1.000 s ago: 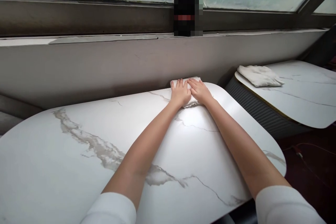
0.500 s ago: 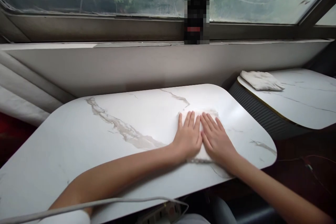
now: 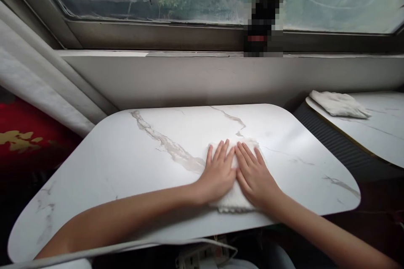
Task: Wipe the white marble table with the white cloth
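A white cloth (image 3: pixel 236 201) lies spread flat on a white table (image 3: pixel 135 172) with grey-brown marble veins. Pressing on the cloth from above is my left hand (image 3: pixel 218 173), palm down with fingers stretched out. My right hand (image 3: pixel 256 173) rests flat beside it on the same cloth, its fingers also extended. The two hands meet near the index fingers and thumbs. Parts of the cloth show between and around them; the rest is hidden beneath the palms.
A folded white cloth (image 3: pixel 339 104) lies on a second marble-patterned table (image 3: pixel 391 124) at the right. Behind stand a wall and window, with a pixelated dark object (image 3: pixel 261 25) at the sill. A pale cable (image 3: pixel 164 243) and power strip (image 3: pixel 202 256) are at the near edge.
Both hands and the cloth have slid left and slightly toward me across the tabletop. My view has turned left, bringing more curtain and red fabric into sight.
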Tool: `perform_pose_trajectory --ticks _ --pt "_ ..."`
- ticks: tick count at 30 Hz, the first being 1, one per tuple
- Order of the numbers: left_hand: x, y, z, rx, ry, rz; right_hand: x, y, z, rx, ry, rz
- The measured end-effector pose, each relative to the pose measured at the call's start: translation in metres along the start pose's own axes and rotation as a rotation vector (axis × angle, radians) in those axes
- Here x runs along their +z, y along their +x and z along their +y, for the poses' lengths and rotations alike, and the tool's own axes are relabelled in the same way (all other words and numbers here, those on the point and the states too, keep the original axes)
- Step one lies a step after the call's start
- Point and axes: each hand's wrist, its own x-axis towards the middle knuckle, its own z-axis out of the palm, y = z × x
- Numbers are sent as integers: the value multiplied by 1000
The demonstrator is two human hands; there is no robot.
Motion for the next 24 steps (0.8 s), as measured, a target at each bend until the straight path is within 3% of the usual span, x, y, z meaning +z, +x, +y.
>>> perform_pose_trajectory --ticks 6,12,17,24 --pt "-16 81 -68 -145 93 218 24 116 17 121 78 13" --pt "-34 141 -121 -197 161 266 44 199 34 162 109 52" --pt "-36 156 -135 -230 186 327 50 223 43 122 117 79" --pt "-31 137 -122 -272 180 314 47 204 37 66 118 107"
